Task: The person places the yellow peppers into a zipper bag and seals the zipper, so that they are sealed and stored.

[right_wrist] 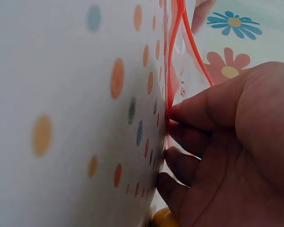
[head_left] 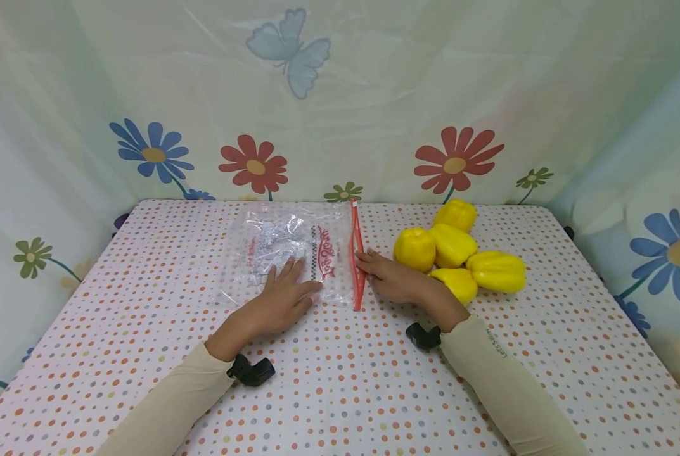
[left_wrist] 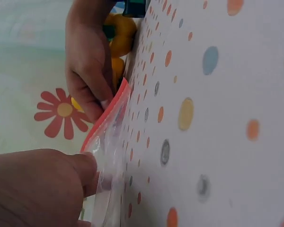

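yellow peppers [head_left: 454,246], five, two hands [head_left: 282,303] touching one bag [head_left: 296,235]

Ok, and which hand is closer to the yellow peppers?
Right. The right hand is just beside the yellow peppers, at the red edge of the clear bag; the left hand is over the bag, farther to their left.

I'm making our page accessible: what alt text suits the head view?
A person's left grip rests on a clear plastic bag, and the right grip touches its red edge. Five yellow peppers lie to the right on a dotted table.
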